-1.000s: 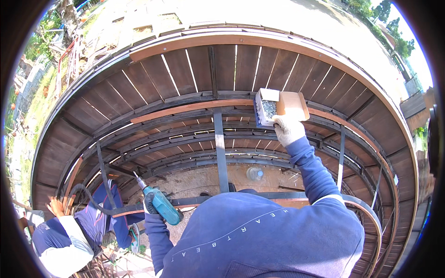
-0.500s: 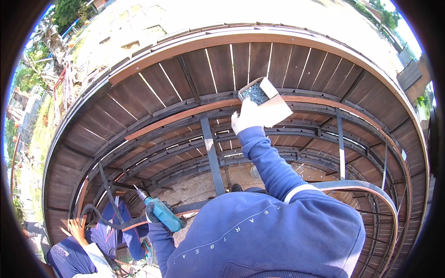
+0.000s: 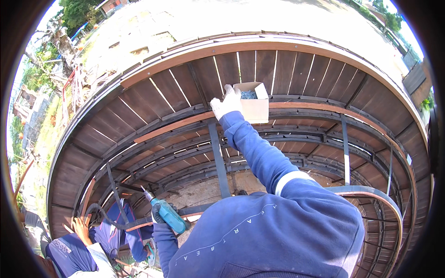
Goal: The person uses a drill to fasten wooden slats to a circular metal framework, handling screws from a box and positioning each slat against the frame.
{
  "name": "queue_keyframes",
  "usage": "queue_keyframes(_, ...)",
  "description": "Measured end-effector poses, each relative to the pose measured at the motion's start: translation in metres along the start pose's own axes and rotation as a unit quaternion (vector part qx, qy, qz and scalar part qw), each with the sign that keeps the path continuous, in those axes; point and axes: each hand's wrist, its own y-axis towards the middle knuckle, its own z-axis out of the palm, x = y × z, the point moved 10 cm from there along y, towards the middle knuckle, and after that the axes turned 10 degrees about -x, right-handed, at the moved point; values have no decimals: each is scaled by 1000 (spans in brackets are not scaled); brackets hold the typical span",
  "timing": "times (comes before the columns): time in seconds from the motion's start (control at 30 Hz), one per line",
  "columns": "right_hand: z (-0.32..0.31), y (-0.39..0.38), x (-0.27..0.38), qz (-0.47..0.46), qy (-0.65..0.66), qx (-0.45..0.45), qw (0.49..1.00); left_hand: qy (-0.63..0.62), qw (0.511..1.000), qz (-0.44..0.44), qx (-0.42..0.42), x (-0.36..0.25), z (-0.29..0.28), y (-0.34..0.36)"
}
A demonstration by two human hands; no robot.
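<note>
My left hand [image 3: 158, 213], in a dark glove, is closed round a teal cordless drill [image 3: 170, 217]. Its bit points up and to the left, apart from the wood. My right hand [image 3: 225, 102], in a pale glove, is stretched forward against the left side of an open cardboard box [image 3: 256, 110]. Small grey metal screws [image 3: 248, 95] lie inside the box. The right fingers are bent, and whatever they hold is too small to make out. The box sits on the slatted top [image 3: 282, 76] of a curved wooden structure, by its inner edge.
Dark curved rails [image 3: 296, 132] and upright metal bars [image 3: 219, 160] run below the top. A bent flat band [image 3: 366, 191] passes on my right. At lower left another person's hand [image 3: 81, 230] rests by the frame. Bright ground lies beyond the outer rim.
My right hand has come out of the box and moved left to its side. The box has turned straighter and shifted slightly left. The drill stays in my left hand; the view has shifted slightly.
</note>
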Motion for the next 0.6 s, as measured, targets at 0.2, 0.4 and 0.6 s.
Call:
queue_keyframes(0.2,-17,-53,27,-95,322,182,924,-7,1000,-1,-23,2,3,-8)
queue_keyframes(0.4,-131,9,26,-217,6,-45,975,3,999,21,-23,-3,7,-12)
queue_keyframes(0.6,-80,91,0,-205,-421,213,858,-2,1000,8,-21,-2,10,-11)
